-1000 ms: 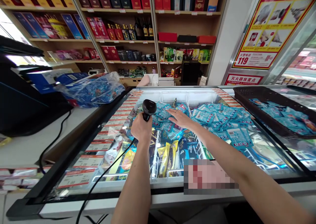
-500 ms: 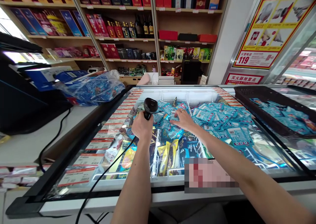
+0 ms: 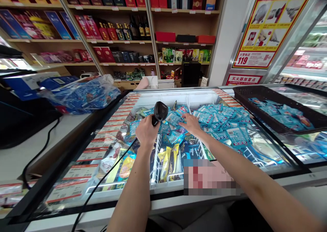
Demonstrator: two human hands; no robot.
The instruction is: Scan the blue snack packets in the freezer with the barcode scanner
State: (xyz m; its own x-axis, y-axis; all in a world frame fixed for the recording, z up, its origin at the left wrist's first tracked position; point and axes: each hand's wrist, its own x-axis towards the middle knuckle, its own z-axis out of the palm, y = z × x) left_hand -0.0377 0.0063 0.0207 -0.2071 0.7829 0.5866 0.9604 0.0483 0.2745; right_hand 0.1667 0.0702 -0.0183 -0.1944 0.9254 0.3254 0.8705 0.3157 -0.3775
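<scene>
My left hand (image 3: 146, 132) is wrapped round the handle of a black barcode scanner (image 3: 160, 111), whose head is tilted to the right over the chest freezer (image 3: 167, 198). The scanner's cable runs down past my left forearm. With fingers and thumb, my right hand (image 3: 191, 124) pinches the right edge of a blue packet (image 3: 174, 119), just right of the scanner head. Many similar blue packets (image 3: 212, 118) lie heaped around and to the right of that hand. Yellow-wrapped ice creams (image 3: 166, 160) lie in a white wire basket nearer to me.
A dark tray (image 3: 288, 124) with more blue packets rests on the freezer at right. At left, a clear plastic bag (image 3: 87, 92) of blue packets lies on the counter. Price labels (image 3: 76, 172) line the glass. Stocked shelves (image 3: 114, 41) stand behind.
My right hand has closed on a blue packet and brought it a little toward the scanner. The scanner head has turned to the right. The whole view has shifted slightly.
</scene>
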